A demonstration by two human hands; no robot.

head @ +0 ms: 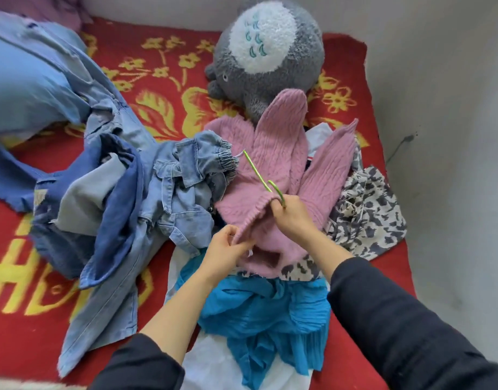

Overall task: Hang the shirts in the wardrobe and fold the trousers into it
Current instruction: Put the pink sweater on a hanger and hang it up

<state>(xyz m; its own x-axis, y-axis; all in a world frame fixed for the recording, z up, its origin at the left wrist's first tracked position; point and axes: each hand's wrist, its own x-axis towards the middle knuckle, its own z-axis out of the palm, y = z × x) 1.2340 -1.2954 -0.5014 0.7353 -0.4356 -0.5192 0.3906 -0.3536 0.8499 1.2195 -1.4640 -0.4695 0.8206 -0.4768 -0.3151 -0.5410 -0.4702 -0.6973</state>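
A pink cable-knit sweater [273, 164] lies on the clothes pile in the middle of the bed. My left hand [226, 249] pinches its ribbed hem at the lower left. My right hand [291, 218] grips a thin green hanger [260, 178] at the hem opening; the hanger's far end sticks up over the sweater. Denim trousers and jackets [169, 190] are heaped to the left. A bright blue pleated garment [270, 313] lies under my forearms. A black-and-white patterned garment [366, 212] lies at the right.
A red blanket with yellow flowers [157, 80] covers the bed. A grey and white plush toy [267, 49] sits at the back, touching the sweater's sleeve. A blue pillow [25, 80] is at the far left. A grey wall [445, 108] borders the right side.
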